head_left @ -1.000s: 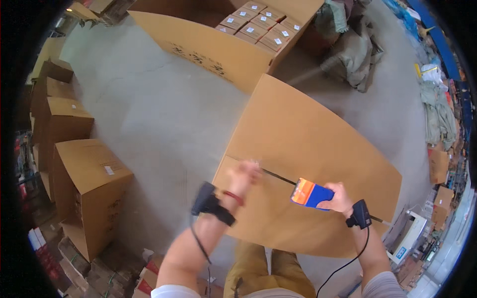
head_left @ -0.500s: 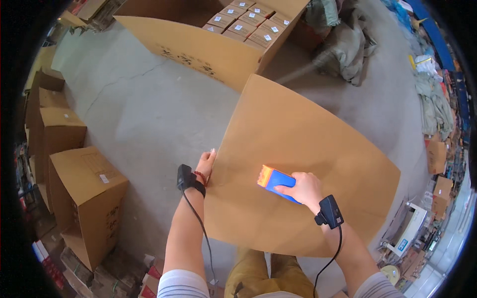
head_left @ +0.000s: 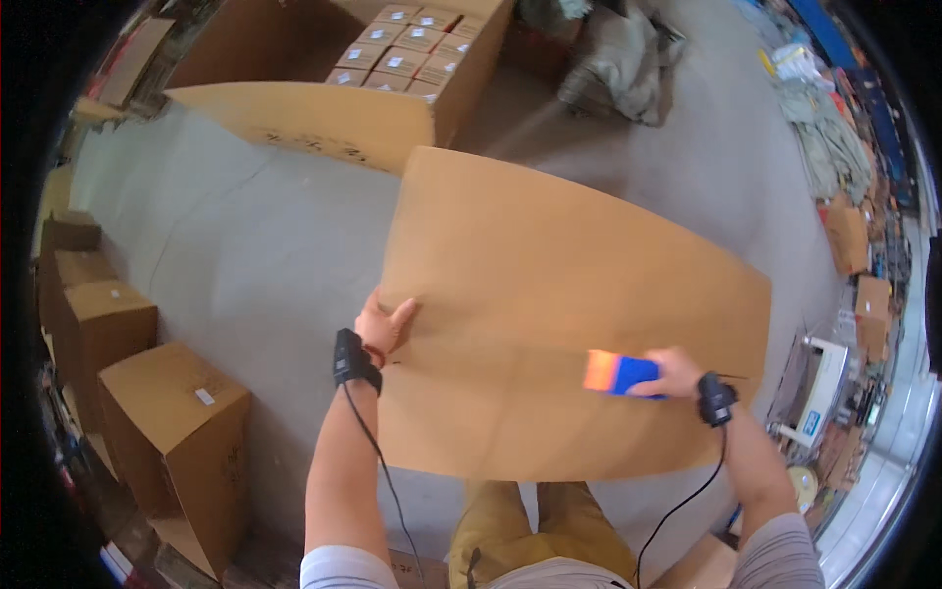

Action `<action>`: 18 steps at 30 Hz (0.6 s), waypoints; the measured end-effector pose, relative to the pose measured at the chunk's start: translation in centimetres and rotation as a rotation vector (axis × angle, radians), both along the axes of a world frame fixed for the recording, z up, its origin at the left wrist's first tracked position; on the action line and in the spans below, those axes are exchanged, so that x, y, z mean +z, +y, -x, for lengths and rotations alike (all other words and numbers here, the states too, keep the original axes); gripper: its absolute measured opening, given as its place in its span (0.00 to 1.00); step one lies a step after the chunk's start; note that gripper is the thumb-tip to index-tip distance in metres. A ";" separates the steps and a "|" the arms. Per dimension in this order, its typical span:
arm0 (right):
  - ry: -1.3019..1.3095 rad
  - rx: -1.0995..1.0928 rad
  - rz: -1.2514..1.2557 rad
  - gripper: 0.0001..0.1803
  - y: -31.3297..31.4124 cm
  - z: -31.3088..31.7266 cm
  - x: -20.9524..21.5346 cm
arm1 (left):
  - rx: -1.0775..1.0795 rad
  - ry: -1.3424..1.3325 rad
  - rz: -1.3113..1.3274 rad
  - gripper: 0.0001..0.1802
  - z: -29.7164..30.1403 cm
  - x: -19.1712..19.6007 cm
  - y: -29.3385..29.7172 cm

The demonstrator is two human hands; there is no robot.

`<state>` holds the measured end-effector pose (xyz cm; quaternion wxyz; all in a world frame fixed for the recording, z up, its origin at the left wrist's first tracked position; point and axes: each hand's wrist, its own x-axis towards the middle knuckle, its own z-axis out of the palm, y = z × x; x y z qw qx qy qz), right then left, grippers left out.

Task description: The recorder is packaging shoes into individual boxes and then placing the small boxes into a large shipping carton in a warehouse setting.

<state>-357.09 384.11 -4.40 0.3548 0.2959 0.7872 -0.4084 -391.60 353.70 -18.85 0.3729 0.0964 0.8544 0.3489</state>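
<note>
Now right hand (head_left: 675, 371) farther right across cardboard (head_left: 549, 294).

L hand (head_left: 385, 322) steadies big cardboard sheet (head_left: 549, 294); R hand (head_left: 675, 371) presses orange-blue tool (head_left: 620, 373).

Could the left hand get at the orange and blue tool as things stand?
Probably yes: the left hand rests on the big carton's left edge, and bare cardboard lies between it and the tool held by the right hand.
</note>
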 end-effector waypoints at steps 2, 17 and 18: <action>-0.047 -0.047 -0.184 0.31 5.7 -8.9 1.8 | -0.021 -0.042 -0.071 0.35 -0.2 -0.7 0.8; 0.028 0.085 -0.353 0.32 9.1 -15.2 -1.0 | -0.466 0.295 -0.003 0.43 -32.7 2.2 21.5; 0.017 0.075 -0.368 0.32 9.3 -16.6 -0.9 | -0.475 0.363 0.387 0.44 -34.9 2.1 23.2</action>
